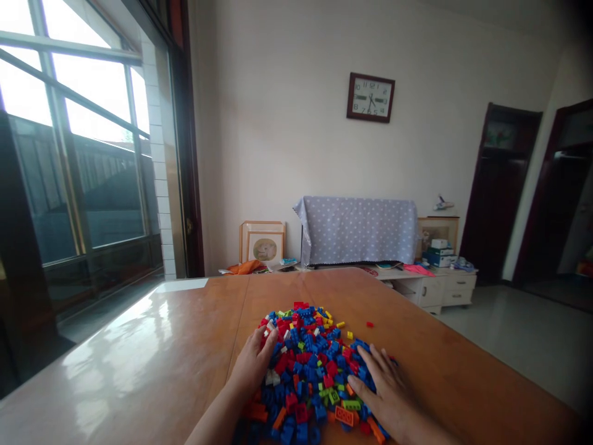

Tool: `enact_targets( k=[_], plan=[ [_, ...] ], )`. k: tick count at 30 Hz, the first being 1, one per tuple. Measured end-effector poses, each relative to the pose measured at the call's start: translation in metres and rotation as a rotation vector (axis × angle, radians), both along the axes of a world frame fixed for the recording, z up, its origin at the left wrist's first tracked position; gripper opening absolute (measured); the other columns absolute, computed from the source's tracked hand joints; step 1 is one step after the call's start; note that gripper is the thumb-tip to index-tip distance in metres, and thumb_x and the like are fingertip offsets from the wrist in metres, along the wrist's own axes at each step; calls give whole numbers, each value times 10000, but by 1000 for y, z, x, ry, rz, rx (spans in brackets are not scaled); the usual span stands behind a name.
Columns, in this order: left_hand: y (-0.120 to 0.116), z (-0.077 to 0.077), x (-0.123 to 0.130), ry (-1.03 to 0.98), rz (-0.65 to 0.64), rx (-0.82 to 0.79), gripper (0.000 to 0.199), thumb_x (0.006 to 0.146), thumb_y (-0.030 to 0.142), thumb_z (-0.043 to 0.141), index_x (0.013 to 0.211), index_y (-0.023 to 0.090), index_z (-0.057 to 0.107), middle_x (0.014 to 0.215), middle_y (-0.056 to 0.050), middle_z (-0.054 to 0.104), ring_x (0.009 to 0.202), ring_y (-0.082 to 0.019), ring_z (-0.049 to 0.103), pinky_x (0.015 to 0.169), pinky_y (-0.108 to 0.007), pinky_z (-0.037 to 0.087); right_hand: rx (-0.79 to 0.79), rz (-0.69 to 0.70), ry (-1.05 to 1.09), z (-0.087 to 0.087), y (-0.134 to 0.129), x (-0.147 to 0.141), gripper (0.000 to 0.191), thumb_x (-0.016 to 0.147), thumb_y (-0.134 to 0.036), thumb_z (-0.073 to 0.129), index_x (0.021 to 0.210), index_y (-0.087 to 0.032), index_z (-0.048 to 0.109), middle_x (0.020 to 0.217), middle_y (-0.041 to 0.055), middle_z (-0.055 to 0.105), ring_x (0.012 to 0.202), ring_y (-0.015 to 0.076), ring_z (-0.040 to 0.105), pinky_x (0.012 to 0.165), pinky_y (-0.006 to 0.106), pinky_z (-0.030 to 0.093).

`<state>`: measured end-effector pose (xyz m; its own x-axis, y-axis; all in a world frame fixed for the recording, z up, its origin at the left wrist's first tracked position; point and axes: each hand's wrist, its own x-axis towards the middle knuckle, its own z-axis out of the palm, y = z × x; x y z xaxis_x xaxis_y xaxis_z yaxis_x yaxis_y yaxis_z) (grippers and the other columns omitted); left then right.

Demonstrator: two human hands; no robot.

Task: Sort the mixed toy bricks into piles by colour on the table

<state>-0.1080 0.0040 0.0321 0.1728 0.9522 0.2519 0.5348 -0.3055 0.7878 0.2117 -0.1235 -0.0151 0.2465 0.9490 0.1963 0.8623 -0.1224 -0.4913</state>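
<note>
A wide pile of small toy bricks (308, 364) in blue, red, green, orange, yellow and white lies on the brown wooden table (445, 377). At the pile's left edge rests my left hand (254, 358), its thumb and fingers apart and its fingertips at the bricks. On the right side, my right hand (382, 383) is spread, palm down, with thumb and fingers touching the bricks. Neither hand shows a brick held in it. A red brick (369, 324) and a yellow brick (349, 335) lie apart from the pile, near its far right side.
Behind the table stands a white cabinet (433, 293) with a dotted cloth (359, 232) draped over something on it. Framed pictures (265, 247) lean at the wall. A clock (370, 97) hangs above. Large windows (92, 161) are at the left; dark doors (498, 198) at the right.
</note>
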Motion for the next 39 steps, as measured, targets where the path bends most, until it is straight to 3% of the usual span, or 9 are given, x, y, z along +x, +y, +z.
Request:
enact_targets(
  k=[7,12,16,19,21,25,29,34,39],
  plan=[
    [-6,-8,0,89,-114,62,684,847,660,523,1357,206,569,1412,-111,550,1322,-290,493,1110,-413,386,-42,192,27,27,55,-25,706,904,-650,411,1482,-246,435,1616,77,262,1502,287,175,1210,483,191],
    [-8,-4,3,110,-201,77,624,865,630,522,1350,244,585,1470,-80,496,1370,-280,442,1150,-417,349,29,336,142,38,96,-32,677,914,-602,450,1452,-192,476,1561,110,377,1480,273,246,1209,455,193],
    [-12,1,4,107,-256,80,549,887,610,509,1312,281,619,1454,-53,520,1354,-265,466,1147,-389,365,112,291,298,47,115,-13,643,913,-637,436,1393,-221,535,1465,90,517,1416,264,383,1170,429,283],
    [-14,4,5,114,-263,68,554,881,613,515,1319,289,614,1461,-47,514,1354,-275,467,1147,-398,370,153,106,321,47,125,25,642,931,-640,376,1333,-180,574,1387,111,588,1312,244,511,1116,373,363],
    [-14,6,6,125,-254,56,568,881,618,510,1330,285,606,1471,-47,504,1366,-280,453,1150,-405,366,154,-52,234,41,129,54,651,947,-625,323,1334,-165,571,1392,123,581,1313,248,511,1114,368,360],
    [-14,10,8,145,-237,43,579,876,624,514,1332,280,607,1470,-52,505,1368,-287,452,1147,-415,372,97,-138,191,20,130,86,703,928,-606,375,1360,-80,551,1440,197,517,1430,332,344,1171,460,254],
    [-18,15,10,157,-236,22,579,883,619,508,1349,287,594,1504,-47,464,1388,-287,426,1159,-425,354,59,-35,228,6,126,73,636,922,-584,419,1334,-130,590,1419,151,555,1398,297,411,1181,434,258],
    [-19,16,11,113,-260,15,593,896,608,504,1381,274,567,1523,-50,439,1408,-281,396,1178,-429,320,90,256,570,17,117,45,649,914,-653,413,1359,-206,567,1427,79,562,1358,223,475,1159,367,330],
    [-16,18,10,-33,-168,10,574,897,605,504,1326,243,623,1458,-64,520,1387,-298,423,1182,-445,305,163,159,813,22,114,59,674,876,-685,463,1280,-169,617,1340,128,628,1293,251,545,1139,387,360]
  ],
)
